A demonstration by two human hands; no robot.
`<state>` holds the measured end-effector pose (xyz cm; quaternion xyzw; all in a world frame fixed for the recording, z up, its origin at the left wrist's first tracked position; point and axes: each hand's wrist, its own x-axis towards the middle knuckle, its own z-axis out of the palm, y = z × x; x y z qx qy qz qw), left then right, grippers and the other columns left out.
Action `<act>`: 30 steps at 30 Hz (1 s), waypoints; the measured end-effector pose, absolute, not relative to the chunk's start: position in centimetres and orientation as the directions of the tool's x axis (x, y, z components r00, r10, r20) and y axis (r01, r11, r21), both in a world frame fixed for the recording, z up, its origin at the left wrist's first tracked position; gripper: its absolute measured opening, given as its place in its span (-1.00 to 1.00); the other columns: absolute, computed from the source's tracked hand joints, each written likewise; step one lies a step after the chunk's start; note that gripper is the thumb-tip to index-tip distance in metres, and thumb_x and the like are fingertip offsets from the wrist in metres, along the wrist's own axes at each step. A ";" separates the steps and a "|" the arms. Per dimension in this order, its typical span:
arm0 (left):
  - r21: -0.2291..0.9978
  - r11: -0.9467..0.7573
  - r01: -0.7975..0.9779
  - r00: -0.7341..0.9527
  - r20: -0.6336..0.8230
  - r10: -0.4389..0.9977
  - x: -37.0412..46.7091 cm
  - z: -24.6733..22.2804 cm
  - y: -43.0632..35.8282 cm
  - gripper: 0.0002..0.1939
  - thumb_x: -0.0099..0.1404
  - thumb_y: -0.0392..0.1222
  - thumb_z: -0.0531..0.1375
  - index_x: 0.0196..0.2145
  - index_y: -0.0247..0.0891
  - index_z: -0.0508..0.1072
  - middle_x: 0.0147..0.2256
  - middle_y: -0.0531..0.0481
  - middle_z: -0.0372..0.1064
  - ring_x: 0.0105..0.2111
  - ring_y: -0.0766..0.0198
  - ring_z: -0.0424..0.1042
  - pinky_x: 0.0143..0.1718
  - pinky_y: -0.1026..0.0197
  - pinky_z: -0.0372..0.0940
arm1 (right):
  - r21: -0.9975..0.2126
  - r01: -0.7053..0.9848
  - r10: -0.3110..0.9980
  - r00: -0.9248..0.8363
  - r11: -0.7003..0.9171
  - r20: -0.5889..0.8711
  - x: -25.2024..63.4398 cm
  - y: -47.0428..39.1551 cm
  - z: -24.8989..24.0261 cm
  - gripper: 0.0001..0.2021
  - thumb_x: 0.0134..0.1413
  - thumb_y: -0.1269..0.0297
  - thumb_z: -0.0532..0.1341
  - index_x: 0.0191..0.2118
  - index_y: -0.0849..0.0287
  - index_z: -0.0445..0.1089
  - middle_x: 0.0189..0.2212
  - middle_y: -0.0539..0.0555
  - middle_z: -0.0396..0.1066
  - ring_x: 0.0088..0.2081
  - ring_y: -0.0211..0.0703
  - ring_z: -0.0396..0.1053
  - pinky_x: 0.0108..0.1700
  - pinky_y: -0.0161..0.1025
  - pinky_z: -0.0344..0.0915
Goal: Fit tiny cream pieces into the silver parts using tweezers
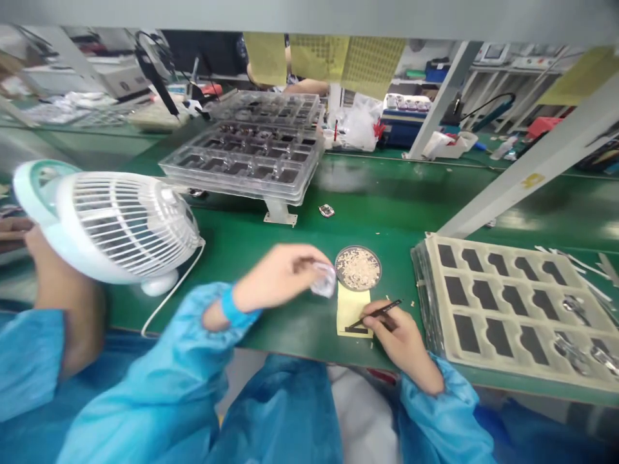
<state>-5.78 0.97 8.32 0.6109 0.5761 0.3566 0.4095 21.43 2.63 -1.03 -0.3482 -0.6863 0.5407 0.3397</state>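
My left hand [275, 274] pinches a small shiny, rounded part [324, 281], blurred so its kind does not show, above the green bench. Black tweezers [384, 310] sit in the closed fingers of my right hand [400, 336]. Their tips point down-left, at a dark strip [356, 330] on a yellow paper slip [354, 303]; whether they grip anything I cannot make out. Just beyond the slip is a round dish [358, 268] full of tiny pale pieces.
A white fan [130, 222] stands on the left, its cord on the bench. Stacked clear trays [242, 167] rise behind it. At right lies a cream tray [520, 309] holding several metal parts. One small part [327, 211] lies mid-bench. Another person's arm [62, 303] shows far left.
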 end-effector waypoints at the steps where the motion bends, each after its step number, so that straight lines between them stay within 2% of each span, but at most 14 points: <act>1: 0.921 0.029 0.389 0.144 -0.091 0.985 -4.8 7.1 0.9 -0.78 0.30 -0.16 0.22 -0.18 -0.35 0.55 -0.32 -0.09 0.56 -0.35 0.22 0.53 -0.30 0.24 0.42 | -0.979 0.122 0.844 -0.531 0.165 0.076 21.4 2.6 -1.1 -0.90 0.23 0.23 0.30 -0.19 0.12 0.46 -0.29 0.04 0.52 -0.32 -0.20 0.52 -0.24 -0.33 0.44; 4: 0.885 0.061 0.462 0.210 -0.176 0.962 -2.4 3.4 1.3 -0.79 0.25 -0.25 0.17 -0.20 -0.32 0.55 -0.45 0.01 0.52 -0.49 0.30 0.47 -0.43 0.32 0.30 | -0.979 0.122 0.837 -0.543 0.166 0.074 21.3 2.7 -1.3 -0.90 0.23 0.24 0.30 -0.18 0.12 0.46 -0.29 0.04 0.53 -0.30 -0.19 0.54 -0.23 -0.34 0.44; 6: 0.831 0.019 0.556 0.185 -0.146 0.972 -1.7 1.7 1.6 -0.76 0.24 -0.27 0.15 -0.18 -0.26 0.57 -0.52 0.08 0.47 -0.55 0.34 0.39 -0.48 0.34 0.21 | -0.979 0.109 0.835 -0.544 0.173 0.087 21.2 2.8 -1.4 -0.90 0.23 0.25 0.30 -0.18 0.13 0.46 -0.29 0.04 0.53 -0.29 -0.19 0.54 -0.22 -0.34 0.44; 9: 0.795 -0.012 0.606 0.187 -0.127 0.974 -1.7 1.1 1.5 -0.75 0.25 -0.24 0.14 -0.17 -0.21 0.57 -0.56 0.12 0.42 -0.57 0.34 0.34 -0.51 0.33 0.14 | -0.979 0.095 0.848 -0.520 0.179 0.105 21.0 2.9 -1.2 -0.90 0.22 0.27 0.30 -0.18 0.14 0.47 -0.30 0.04 0.54 -0.31 -0.21 0.53 -0.23 -0.35 0.43; 14: 0.749 -0.051 0.660 0.195 -0.106 0.975 -2.2 1.0 1.0 -0.69 0.32 -0.10 0.10 -0.10 -0.20 0.56 -0.46 0.06 0.50 -0.49 0.25 0.42 -0.44 0.31 0.24 | -0.971 0.107 0.863 -0.486 0.215 0.138 20.4 2.5 -0.6 -0.87 0.16 0.24 0.35 -0.27 0.19 0.52 -0.40 0.02 0.53 -0.35 -0.22 0.49 -0.25 -0.35 0.40; 21: 0.763 -0.068 0.642 0.267 -0.139 0.954 -2.9 0.2 3.2 -0.59 0.23 0.10 0.20 -0.10 -0.19 0.59 -0.46 0.03 0.52 -0.49 0.16 0.48 -0.48 0.30 0.33 | -0.991 -0.005 0.878 -0.463 0.135 0.122 20.5 3.3 -0.7 -0.69 0.04 0.08 0.43 -0.24 0.22 0.52 -0.41 0.04 0.53 -0.37 -0.20 0.50 -0.27 -0.33 0.41; 27: 0.825 0.034 0.564 0.254 -0.213 0.943 -3.3 -0.1 3.1 -0.55 0.19 0.16 0.25 -0.11 -0.19 0.60 -0.36 -0.01 0.58 -0.35 0.10 0.56 -0.34 0.27 0.44 | -0.975 -0.194 0.899 -0.437 -0.112 -0.016 20.5 3.0 0.1 -0.55 -0.10 -0.08 0.45 -0.33 0.23 0.42 -0.49 -0.01 0.45 -0.49 -0.27 0.44 -0.36 -0.31 0.42; 30: 0.884 0.119 0.452 0.215 -0.237 0.948 -3.7 -1.0 2.8 -0.50 0.15 0.21 0.28 -0.11 -0.21 0.59 -0.25 -0.05 0.60 -0.25 0.07 0.58 -0.23 0.27 0.46 | -0.968 -0.244 0.920 -0.391 -0.067 0.035 20.4 3.5 1.0 -0.56 -0.04 -0.08 0.43 -0.32 0.22 0.40 -0.47 0.02 0.46 -0.47 -0.25 0.45 -0.35 -0.29 0.43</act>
